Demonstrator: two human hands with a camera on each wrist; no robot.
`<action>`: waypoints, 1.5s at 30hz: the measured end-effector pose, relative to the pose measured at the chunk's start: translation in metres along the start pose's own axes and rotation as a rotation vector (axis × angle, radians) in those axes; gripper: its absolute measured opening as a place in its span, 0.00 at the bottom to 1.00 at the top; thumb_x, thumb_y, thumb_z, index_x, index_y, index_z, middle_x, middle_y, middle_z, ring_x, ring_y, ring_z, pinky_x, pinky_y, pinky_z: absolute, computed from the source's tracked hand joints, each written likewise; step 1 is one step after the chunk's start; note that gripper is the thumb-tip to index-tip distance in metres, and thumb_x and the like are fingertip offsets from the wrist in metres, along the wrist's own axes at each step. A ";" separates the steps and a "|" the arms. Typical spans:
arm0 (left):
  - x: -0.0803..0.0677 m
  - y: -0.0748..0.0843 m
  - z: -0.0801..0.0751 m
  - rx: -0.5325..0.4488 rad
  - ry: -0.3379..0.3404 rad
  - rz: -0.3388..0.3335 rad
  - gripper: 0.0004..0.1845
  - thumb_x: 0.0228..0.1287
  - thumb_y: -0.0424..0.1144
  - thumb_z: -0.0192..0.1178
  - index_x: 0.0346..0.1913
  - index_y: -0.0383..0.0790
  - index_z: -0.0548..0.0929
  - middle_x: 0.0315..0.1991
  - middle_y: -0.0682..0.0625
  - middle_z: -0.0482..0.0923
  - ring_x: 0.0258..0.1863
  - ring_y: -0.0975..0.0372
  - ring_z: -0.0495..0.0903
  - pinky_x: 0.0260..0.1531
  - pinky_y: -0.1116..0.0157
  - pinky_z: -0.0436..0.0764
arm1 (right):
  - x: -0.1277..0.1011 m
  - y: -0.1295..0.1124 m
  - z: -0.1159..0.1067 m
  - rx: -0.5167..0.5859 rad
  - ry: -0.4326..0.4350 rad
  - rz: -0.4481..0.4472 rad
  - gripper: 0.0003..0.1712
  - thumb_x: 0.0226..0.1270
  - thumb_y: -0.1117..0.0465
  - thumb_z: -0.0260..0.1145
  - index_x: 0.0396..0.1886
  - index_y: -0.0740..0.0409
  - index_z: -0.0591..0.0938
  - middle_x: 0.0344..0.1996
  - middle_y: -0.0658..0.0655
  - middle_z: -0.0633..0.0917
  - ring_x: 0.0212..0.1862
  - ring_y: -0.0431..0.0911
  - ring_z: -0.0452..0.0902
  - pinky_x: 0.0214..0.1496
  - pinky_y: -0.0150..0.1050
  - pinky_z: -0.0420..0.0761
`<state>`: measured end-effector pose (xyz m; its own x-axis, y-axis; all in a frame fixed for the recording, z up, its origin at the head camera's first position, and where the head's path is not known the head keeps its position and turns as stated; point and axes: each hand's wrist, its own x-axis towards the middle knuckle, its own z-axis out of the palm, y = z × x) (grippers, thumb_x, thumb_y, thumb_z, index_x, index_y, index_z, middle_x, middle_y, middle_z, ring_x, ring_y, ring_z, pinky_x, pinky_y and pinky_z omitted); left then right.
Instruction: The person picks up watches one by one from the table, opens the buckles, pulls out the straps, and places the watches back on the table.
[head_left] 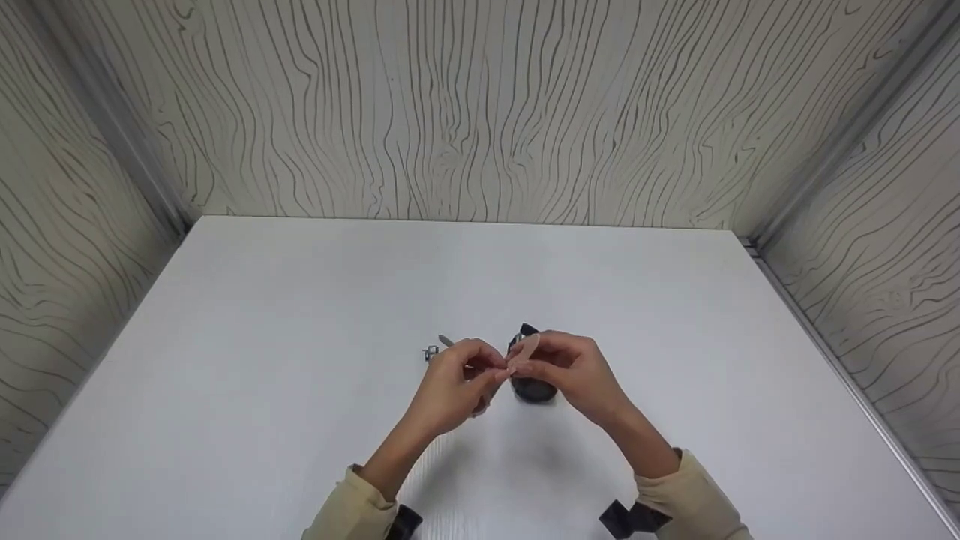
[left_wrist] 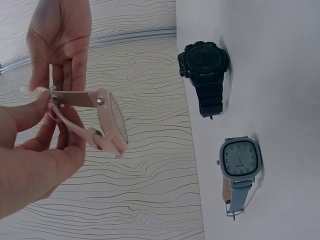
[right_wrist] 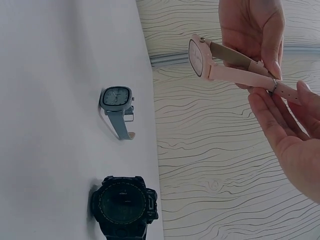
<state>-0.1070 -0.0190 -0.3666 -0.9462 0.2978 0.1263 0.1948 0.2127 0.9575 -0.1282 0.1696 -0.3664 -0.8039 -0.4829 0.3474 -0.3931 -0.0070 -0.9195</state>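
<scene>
A pink watch (right_wrist: 235, 75) hangs between both hands, its strap bent into a loop. The holed strap end passes through the metal buckle (right_wrist: 274, 86). At the buckle side, my left hand (head_left: 446, 386) pinches the strap between thumb and fingers. My right hand (head_left: 581, 375) pinches the free strap end (head_left: 527, 346), thumb against fingers. The square case (left_wrist: 106, 112) sticks out away from the fingers in the left wrist view. In the head view, the hands hide most of the watch.
On the white table (head_left: 300, 300) lie two more watches. The black one (left_wrist: 202, 62) with a round dial is partly behind my right hand in the head view. A blue-grey square watch (left_wrist: 240, 160) lies to its left. Wood-patterned panels (head_left: 450, 112) enclose the table.
</scene>
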 end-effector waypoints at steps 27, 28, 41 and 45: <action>-0.001 0.000 0.002 0.086 0.011 0.084 0.05 0.62 0.36 0.59 0.35 0.36 0.77 0.35 0.50 0.74 0.36 0.58 0.79 0.33 0.66 0.79 | -0.001 -0.002 0.004 0.013 0.078 -0.004 0.08 0.58 0.70 0.64 0.36 0.73 0.79 0.35 0.65 0.80 0.37 0.49 0.80 0.41 0.43 0.81; -0.001 0.000 0.002 0.082 0.008 0.076 0.05 0.62 0.36 0.59 0.35 0.36 0.77 0.35 0.49 0.73 0.36 0.58 0.79 0.33 0.67 0.79 | -0.002 -0.002 0.004 0.014 0.079 -0.003 0.08 0.58 0.70 0.64 0.36 0.74 0.79 0.35 0.66 0.80 0.37 0.49 0.80 0.41 0.42 0.81; -0.001 0.002 0.002 -0.013 -0.044 -0.007 0.09 0.63 0.39 0.58 0.35 0.35 0.74 0.32 0.49 0.71 0.25 0.62 0.74 0.17 0.70 0.73 | -0.002 -0.003 0.002 0.014 0.079 -0.001 0.08 0.59 0.70 0.63 0.38 0.71 0.79 0.34 0.66 0.81 0.37 0.50 0.80 0.41 0.43 0.81; -0.002 0.003 0.001 -0.055 -0.050 -0.031 0.08 0.63 0.38 0.57 0.35 0.35 0.74 0.28 0.49 0.72 0.20 0.61 0.72 0.14 0.71 0.71 | -0.002 -0.004 0.002 0.009 0.074 0.001 0.09 0.59 0.70 0.63 0.38 0.71 0.79 0.34 0.66 0.81 0.37 0.49 0.81 0.41 0.43 0.81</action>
<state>-0.1044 -0.0178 -0.3639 -0.9370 0.3388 0.0849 0.1501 0.1709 0.9738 -0.1236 0.1689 -0.3636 -0.8353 -0.4167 0.3587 -0.3886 -0.0142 -0.9213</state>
